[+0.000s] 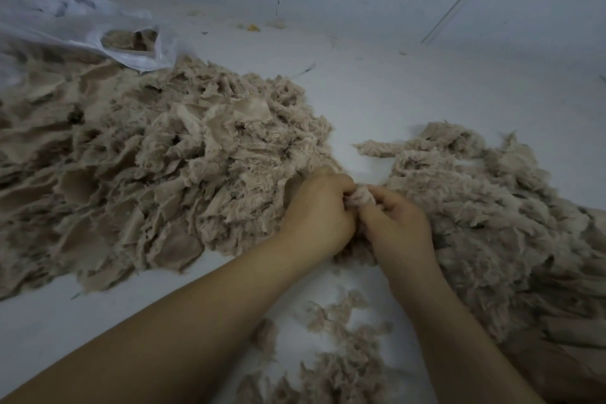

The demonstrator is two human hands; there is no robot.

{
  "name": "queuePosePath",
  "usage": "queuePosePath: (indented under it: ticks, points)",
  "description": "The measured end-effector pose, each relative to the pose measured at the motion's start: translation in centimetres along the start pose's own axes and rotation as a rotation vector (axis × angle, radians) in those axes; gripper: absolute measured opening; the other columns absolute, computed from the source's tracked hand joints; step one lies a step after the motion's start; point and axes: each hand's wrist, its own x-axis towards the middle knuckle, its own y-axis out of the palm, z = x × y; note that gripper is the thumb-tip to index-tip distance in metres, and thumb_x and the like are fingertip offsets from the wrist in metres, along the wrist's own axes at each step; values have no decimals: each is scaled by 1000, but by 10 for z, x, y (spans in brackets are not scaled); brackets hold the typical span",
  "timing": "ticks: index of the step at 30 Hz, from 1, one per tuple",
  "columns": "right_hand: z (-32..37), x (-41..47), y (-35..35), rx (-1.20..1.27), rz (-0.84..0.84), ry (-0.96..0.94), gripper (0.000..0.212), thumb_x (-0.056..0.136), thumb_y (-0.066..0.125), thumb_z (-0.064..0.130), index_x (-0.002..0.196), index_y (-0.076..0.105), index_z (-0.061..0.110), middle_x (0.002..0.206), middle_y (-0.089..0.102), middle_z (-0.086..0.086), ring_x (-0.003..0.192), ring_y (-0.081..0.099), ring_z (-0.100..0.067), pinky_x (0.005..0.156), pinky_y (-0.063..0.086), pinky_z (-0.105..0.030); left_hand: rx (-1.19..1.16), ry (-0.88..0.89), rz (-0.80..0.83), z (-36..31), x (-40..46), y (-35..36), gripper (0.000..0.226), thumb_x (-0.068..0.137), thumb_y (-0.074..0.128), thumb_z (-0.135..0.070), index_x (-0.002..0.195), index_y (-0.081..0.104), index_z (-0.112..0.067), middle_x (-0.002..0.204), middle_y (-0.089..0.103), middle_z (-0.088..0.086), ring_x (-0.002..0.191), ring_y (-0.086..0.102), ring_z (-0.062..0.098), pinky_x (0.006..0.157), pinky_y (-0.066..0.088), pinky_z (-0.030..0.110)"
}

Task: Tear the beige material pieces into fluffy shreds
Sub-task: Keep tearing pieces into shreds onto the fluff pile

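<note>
While both hands meet knuckle to knuckle, left hand [316, 210] and right hand [398, 223] each pinch one beige piece [360, 197], positioned for pulling apart, between untorn pile [131, 167] and shredded heap [485, 213].

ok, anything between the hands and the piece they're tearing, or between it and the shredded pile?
Nothing visible. The left hand and right hand both already pinch the beige piece between them. The shredded pile lies right beside the right hand with no object in between; the pile of untorn pieces sits on the left.
</note>
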Motion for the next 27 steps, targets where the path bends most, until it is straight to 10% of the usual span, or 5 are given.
queuePosePath:
  ticks: [5, 14, 19, 23, 27]
  points:
    - [1, 0, 1, -100, -38, 23, 21, 68, 55, 32, 56, 43, 21, 49, 41, 1, 47, 34, -16, 49, 29, -31, -422, -231, 59, -5, 1, -5, 20, 87, 63, -5, 72, 53, -14, 64, 53, 3, 55, 46, 12, 53, 42, 30]
    - [-5, 2, -1, -97, -122, -25, 35, 78, 59, 25, 57, 31, 18, 51, 28, 1, 50, 25, -16, 49, 23, -30, -768, -361, 69, 6, -19, -19, 22, 95, 61, -8, 74, 54, -3, 52, 43, 7, 38, 34, 13, 39, 26, 18]
    - [-12, 8, -7, 106, -232, 80, 31, 92, 57, 5, 67, 45, 20, 45, 36, 1, 40, 28, -15, 44, 26, -24, -937, -420, 10, 14, -22, -28, 28, 98, 57, -20, 77, 54, -2, 50, 36, 7, 35, 27, 14, 40, 20, 18]
    - [-10, 8, -5, 196, -181, 62, 25, 96, 61, 12, 115, 58, 29, 47, 57, 6, 41, 48, -4, 39, 36, -19, -982, -457, 77, 16, -21, -24, 32, 100, 52, -17, 88, 56, 12, 53, 48, 8, 34, 39, 16, 33, 28, 19]
    - [-4, 3, -2, 217, -95, -12, 6, 94, 69, 23, 99, 71, 25, 48, 56, 5, 43, 48, -8, 39, 37, -21, -973, -424, 95, 17, -23, -19, 32, 102, 48, -15, 99, 55, 16, 54, 53, 9, 35, 43, 17, 33, 32, 20]
